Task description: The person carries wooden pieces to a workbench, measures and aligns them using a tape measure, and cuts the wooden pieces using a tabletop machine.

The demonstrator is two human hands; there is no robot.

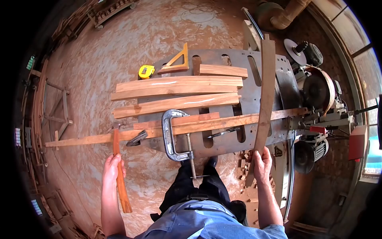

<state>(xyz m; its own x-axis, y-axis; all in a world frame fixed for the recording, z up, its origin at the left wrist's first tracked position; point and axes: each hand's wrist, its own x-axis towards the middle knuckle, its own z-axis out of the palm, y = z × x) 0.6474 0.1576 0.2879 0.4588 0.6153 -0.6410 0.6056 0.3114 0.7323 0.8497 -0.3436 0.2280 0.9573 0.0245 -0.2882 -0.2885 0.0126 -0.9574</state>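
My left hand (113, 167) is closed around the wooden handle of a hammer (116, 141), its dark head pointing away from me by the table's left end. In my right hand (262, 164) is the near end of a long, slightly curved wooden board (266, 91), which reaches across the table's right part. Between my hands, a C-clamp (167, 135) grips a long wooden strip (227, 122) at the near side of the metal table (278, 131). A short strip (199, 118) lies along it. Beyond are several wooden pieces (179, 101).
A yellow tape measure (146, 71) and a triangular square (181, 59) sit at the far left of the table. A pen-like tool (223, 132) lies near the clamp. Machinery with a motor (314, 153) stands at the right. Wood offcuts (243, 163) litter the floor.
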